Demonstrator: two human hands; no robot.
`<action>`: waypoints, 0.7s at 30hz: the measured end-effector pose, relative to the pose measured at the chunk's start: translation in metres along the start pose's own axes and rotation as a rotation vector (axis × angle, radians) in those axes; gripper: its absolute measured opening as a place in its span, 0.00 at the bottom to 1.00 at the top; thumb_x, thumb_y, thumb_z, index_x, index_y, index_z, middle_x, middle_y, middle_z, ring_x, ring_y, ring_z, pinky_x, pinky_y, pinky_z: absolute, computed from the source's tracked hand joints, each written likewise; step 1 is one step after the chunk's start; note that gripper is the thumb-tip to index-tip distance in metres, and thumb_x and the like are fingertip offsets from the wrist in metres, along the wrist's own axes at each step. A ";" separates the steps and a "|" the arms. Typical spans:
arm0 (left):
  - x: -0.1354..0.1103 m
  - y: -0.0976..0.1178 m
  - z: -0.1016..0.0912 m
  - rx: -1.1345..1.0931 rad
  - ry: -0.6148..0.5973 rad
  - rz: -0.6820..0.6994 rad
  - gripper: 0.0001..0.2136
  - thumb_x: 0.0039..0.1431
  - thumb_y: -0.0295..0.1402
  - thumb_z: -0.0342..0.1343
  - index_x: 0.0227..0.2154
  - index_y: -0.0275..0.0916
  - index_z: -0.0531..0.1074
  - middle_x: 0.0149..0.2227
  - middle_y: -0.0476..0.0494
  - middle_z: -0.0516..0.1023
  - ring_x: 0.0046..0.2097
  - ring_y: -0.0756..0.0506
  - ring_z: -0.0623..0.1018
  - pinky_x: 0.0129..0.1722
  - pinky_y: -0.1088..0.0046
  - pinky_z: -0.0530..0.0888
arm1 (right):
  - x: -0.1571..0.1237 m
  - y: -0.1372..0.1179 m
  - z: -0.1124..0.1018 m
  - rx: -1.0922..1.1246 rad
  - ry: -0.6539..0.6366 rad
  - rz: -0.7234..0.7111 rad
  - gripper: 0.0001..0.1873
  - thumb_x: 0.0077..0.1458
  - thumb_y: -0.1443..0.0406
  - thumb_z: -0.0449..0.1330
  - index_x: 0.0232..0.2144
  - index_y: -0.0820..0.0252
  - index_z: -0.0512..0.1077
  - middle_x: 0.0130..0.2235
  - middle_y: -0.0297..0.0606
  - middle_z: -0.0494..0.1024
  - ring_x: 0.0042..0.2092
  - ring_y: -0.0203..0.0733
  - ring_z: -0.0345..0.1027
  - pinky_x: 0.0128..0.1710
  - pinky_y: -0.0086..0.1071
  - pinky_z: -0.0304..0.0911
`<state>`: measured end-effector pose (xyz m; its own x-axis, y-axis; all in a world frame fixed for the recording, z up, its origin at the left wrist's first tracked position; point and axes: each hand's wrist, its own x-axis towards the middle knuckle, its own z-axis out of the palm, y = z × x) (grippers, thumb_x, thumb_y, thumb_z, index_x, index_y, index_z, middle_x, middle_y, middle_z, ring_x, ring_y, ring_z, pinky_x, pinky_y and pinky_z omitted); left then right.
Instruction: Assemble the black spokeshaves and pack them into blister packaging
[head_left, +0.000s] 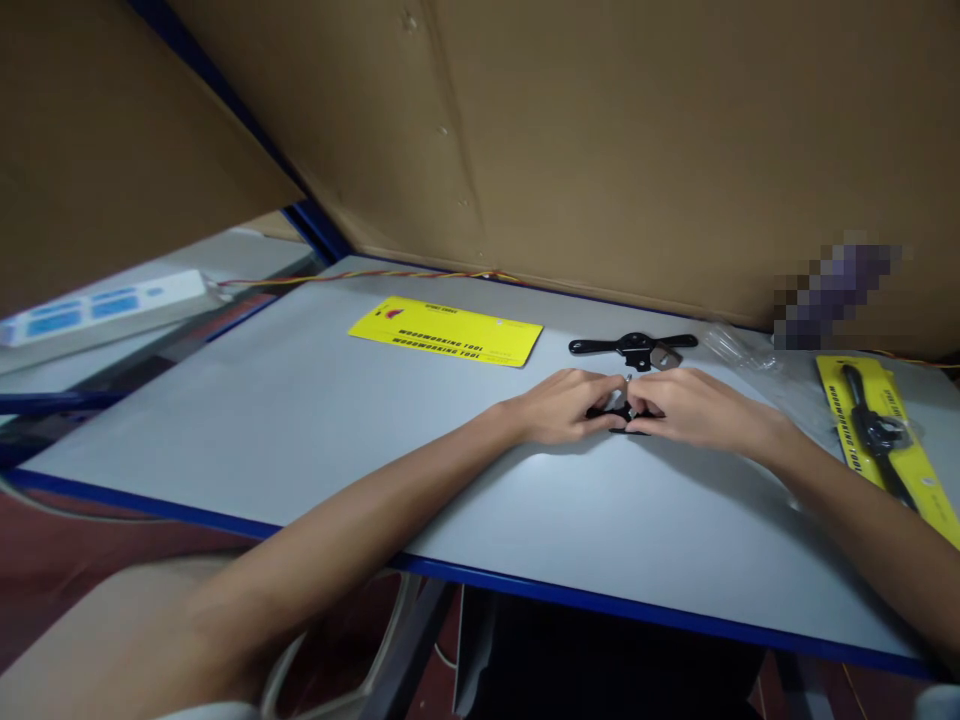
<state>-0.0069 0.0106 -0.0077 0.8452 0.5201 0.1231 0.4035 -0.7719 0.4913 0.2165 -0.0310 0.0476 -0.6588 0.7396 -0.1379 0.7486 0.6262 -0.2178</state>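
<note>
Both hands meet low over the table around a black spokeshave (637, 432), mostly covered by the fingers. My left hand (566, 405) has thumb and fingers closed on its left part. My right hand (686, 408) pinches from the other side, fingertips close to the left ones. A small silvery metal piece (628, 380) shows between the fingertips; its exact kind is unclear. Just beyond the hands lies another black spokeshave (637, 344) with two handles. A flat metal blade (665, 357) rests against its right side.
A yellow card (450, 332) lies at the back left of the table (300, 420). Clear plastic packaging (739, 348) is right of the loose spokeshave. Farther right, a packaged spokeshave (877, 430) sits on its yellow card. A white power strip (112, 305) stands left, beyond the table; a cardboard wall (600, 150) rises behind.
</note>
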 end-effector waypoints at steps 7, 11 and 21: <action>0.001 -0.001 0.001 0.062 0.017 0.042 0.13 0.69 0.41 0.44 0.34 0.40 0.68 0.28 0.46 0.71 0.27 0.47 0.65 0.31 0.66 0.62 | 0.001 0.000 0.003 -0.181 0.033 -0.069 0.09 0.70 0.61 0.61 0.39 0.61 0.76 0.41 0.41 0.80 0.36 0.41 0.70 0.32 0.34 0.50; 0.001 -0.002 0.001 0.079 0.027 0.026 0.13 0.69 0.43 0.46 0.33 0.40 0.67 0.27 0.46 0.72 0.27 0.46 0.66 0.30 0.66 0.63 | 0.002 -0.009 0.002 -0.242 0.020 -0.021 0.13 0.73 0.64 0.54 0.39 0.63 0.76 0.40 0.44 0.81 0.35 0.41 0.71 0.32 0.35 0.48; 0.002 -0.003 0.001 0.082 0.007 0.053 0.14 0.69 0.41 0.44 0.37 0.39 0.70 0.28 0.44 0.73 0.28 0.45 0.67 0.31 0.65 0.64 | -0.001 -0.004 -0.002 -0.050 0.001 0.049 0.12 0.72 0.65 0.51 0.38 0.60 0.72 0.35 0.40 0.78 0.32 0.38 0.64 0.31 0.34 0.47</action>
<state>-0.0062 0.0134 -0.0096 0.8634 0.4806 0.1534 0.3863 -0.8254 0.4116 0.2145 -0.0344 0.0502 -0.6210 0.7700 -0.1465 0.7829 0.6005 -0.1626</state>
